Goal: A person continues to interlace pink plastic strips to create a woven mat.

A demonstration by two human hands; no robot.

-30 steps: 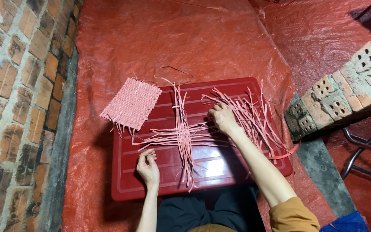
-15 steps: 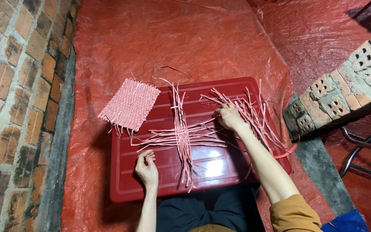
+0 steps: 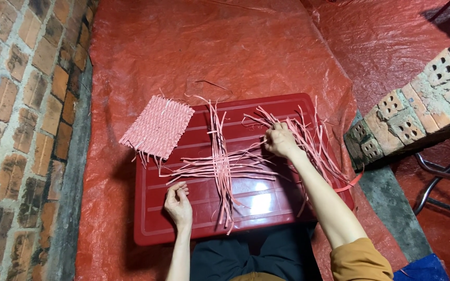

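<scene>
- We see our left hand [image 3: 178, 204] near the front left part of the red plastic lid [image 3: 183, 229], fingers curled narrow, tips pinched together; whether they grip a strip end we cannot tell.
- Our right hand [image 3: 281, 141] sits toward the lid's back right, fingers closed into the loose pile of pink strips [image 3: 316, 148], holding some of them.
- The crossed bundle of pink strips [image 3: 220, 166] lies at the lid's middle, one band running front to back, the other left to right, between our hands.
- The finished woven pink mat [image 3: 157, 126] hangs over the lid's back left corner, partly on the tarp.
- Loose strips spill past the lid's right edge; the front right of the lid shows bare glossy plastic, as does the stretch along the left edge.
- The lid rests on a red tarp [image 3: 225, 47], which spreads open beyond the back edge.
- A brick wall [image 3: 16, 130] runs close along the left; stacked hollow bricks [image 3: 417, 109] stand near the right, with a metal frame [image 3: 438, 182] beside them.
</scene>
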